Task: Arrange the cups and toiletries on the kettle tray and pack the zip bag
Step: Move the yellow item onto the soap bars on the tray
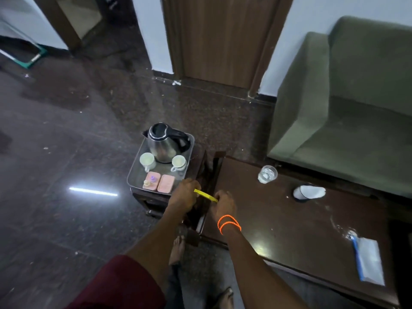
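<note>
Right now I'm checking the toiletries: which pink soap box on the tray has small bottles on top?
The left pink soap box, carrying small bottles; the right pink soap box, nearer the left hand, is bare.

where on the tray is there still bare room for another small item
The tray is bare at its near-left, between the left cup and the pink soap boxes. The far end is crowded by the kettle and right cup.

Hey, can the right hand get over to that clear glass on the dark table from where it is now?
Probably yes, once it lets go. The right hand is busy holding a yellow strip together with the left hand. The clear glass stands on the dark table with bare tabletop between them and nothing in the way.
</note>
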